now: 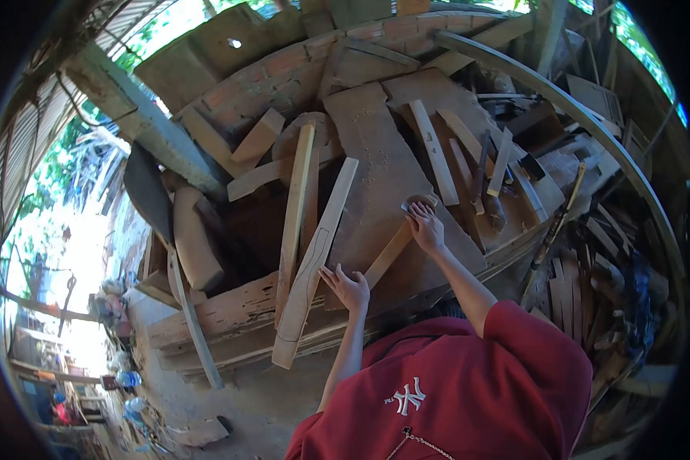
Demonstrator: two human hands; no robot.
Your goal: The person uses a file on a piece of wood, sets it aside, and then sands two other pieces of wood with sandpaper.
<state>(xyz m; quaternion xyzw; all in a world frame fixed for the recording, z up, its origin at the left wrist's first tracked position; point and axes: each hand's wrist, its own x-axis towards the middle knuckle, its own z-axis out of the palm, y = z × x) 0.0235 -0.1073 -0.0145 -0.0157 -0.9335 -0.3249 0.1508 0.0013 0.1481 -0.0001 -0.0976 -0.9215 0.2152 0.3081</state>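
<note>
Steadying wooden strip [389,249] against big slab [376,153]; gripping its top with curled right hand [425,228]; resting open, empty left hand [347,287] beside lower end. Likely calls for a left-hand grip before lifting.

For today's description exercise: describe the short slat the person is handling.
On the wood pile lies a wide flat board. A slat slants across it, right hand on its upper end, left hand by its lower; it is far shorter than neighbouring planks.

Rough plank bench [222,310] with a broad slab [376,176], a long curved strip [314,253], a short strip [387,253] and offcuts [435,153].
</note>
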